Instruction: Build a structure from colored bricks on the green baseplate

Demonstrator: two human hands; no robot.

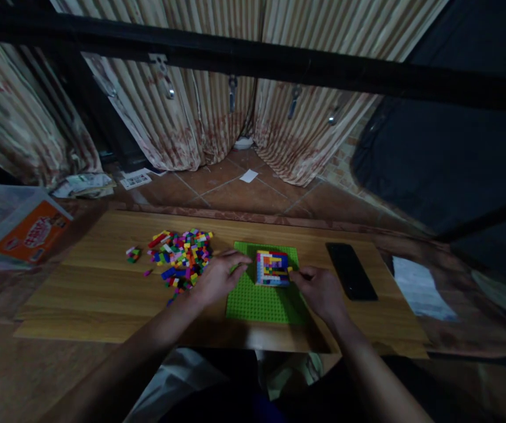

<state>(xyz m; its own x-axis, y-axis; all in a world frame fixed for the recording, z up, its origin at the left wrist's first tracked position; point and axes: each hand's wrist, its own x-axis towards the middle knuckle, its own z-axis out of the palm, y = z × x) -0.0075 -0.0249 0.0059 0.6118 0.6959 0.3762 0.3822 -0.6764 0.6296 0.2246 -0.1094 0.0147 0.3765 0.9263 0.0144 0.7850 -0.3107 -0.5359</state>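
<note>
A green studded baseplate (261,299) lies on a low wooden table (103,288). A small multicoloured brick build (272,267) stands on its far part. My left hand (220,276) rests on the plate's left edge, fingers curled and reaching toward the build's left side. My right hand (318,288) sits at the build's right side, with thumb and forefinger pinched at a small yellow piece on its edge. A heap of loose coloured bricks (182,255) lies left of the plate, close to my left hand.
A black phone (351,270) lies flat right of the plate. A few stray bricks (133,254) sit left of the heap. A clear plastic box with an orange label (30,232) stands off the table's left. Tiled floor, papers and curtains lie beyond.
</note>
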